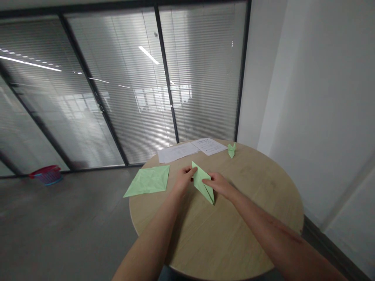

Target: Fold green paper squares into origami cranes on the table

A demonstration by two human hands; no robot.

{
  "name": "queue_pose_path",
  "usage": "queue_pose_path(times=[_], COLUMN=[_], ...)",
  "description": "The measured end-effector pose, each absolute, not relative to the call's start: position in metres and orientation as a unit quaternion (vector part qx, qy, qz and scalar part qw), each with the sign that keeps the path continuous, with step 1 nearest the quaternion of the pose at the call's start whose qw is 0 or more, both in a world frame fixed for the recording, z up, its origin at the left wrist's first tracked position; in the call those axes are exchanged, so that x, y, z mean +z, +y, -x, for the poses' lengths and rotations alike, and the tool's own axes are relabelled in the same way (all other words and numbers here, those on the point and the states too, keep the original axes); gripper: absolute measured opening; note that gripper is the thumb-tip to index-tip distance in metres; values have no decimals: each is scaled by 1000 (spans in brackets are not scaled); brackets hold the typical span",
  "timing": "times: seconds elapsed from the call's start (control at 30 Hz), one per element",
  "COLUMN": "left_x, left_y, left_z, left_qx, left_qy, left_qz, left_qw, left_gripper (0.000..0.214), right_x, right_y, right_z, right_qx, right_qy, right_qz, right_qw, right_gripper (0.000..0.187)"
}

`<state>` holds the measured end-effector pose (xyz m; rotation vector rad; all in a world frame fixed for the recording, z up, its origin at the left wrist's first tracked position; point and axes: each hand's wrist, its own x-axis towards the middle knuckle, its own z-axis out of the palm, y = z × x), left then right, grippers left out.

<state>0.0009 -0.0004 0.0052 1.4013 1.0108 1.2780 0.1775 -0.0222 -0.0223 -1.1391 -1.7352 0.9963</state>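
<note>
A folded piece of green paper (200, 179), shaped like a long diamond with a slit toward its near end, is held just over the round table. My left hand (185, 176) pinches its upper left edge between thumb and fingers. On the opposite side my right hand (218, 183) grips the right edge, its thumb lying on the paper's face. To the left lies a creased, unfolded sheet of green paper (150, 180) that reaches past the table's edge. A small folded green paper figure (231, 150) rests toward the far right of the table.
Printed white sheets (208, 146) and further white papers (177, 152) lie along the far side of the wooden table (258, 218). A red and blue basket (48, 175) is on the floor at left. Glass panels with blinds (202, 78) stand behind, and a white wall (328, 117) at right.
</note>
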Motion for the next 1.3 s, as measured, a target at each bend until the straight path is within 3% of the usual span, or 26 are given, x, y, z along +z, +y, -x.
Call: queue_pose_path(times=[0.27, 0.5, 0.73, 0.93, 1.07, 1.2, 1.3], left_x=[10, 10, 10, 4, 5, 7, 8], left_y=[-1, -2, -23, -13, -4, -1, 0], left_z=[2, -4, -21, -23, -12, -2, 0], left_qx=[563, 588, 450, 506, 532, 529, 524], left_qy=[370, 450, 313, 277, 304, 325, 332], left_qz=[-555, -592, -561, -462, -442, -451, -466], left_qw=[488, 319, 620, 674, 655, 641, 631], left_gripper=[31, 35, 50, 36, 33, 35, 40], right_x=[-22, -8, -6, -6, -2, -2, -9], right_y=[-23, -30, -30, -35, -41, -38, -29], right_z=[-173, -183, -189, -180, -178, -180, -180], right_qx=[352, 156, 40, -20, 2, 83, 213], right_qy=[-694, -637, -700, -775, -797, -743, -683], right_qz=[454, 565, 498, 465, 441, 441, 450], right_qw=[434, 500, 511, 427, 413, 496, 535], right_gripper=[28, 26, 22, 48, 56, 48, 49])
